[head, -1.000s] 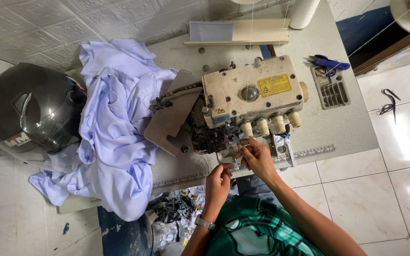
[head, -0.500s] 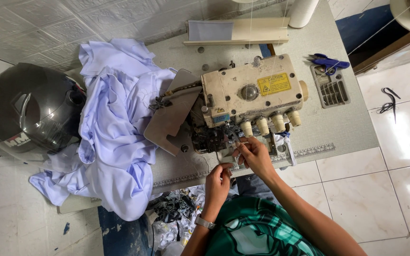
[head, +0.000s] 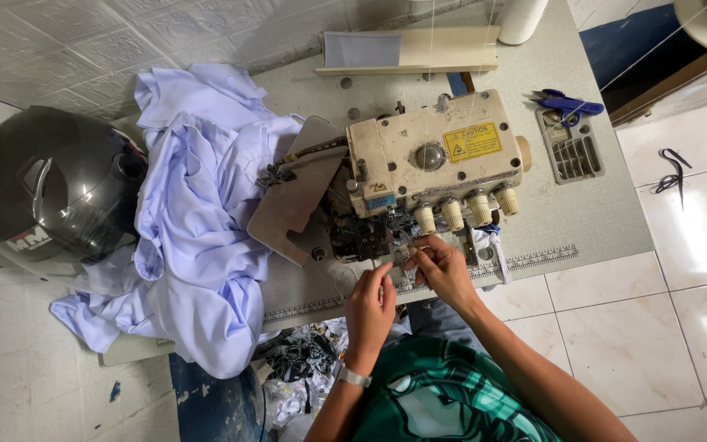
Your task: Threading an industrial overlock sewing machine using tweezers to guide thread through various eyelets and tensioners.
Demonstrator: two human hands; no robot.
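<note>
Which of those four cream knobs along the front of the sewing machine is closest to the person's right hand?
The leftmost knob. It sits just above the right hand, whose fingers pinch below it; the other three knobs run off to the right, farther away.

I see bright, even daylight, soft shadows, sheen on the glossy floor tiles (head: 664, 344) and dark helmet (head: 47, 188); focus stays sharp, edges slightly bowed.

Left hand (head: 370, 307) slightly nearer the machine (head: 427, 160) front than before; right hand (head: 443, 270) barely shifted, fingertips closer together below the knobs (head: 466, 213).
</note>
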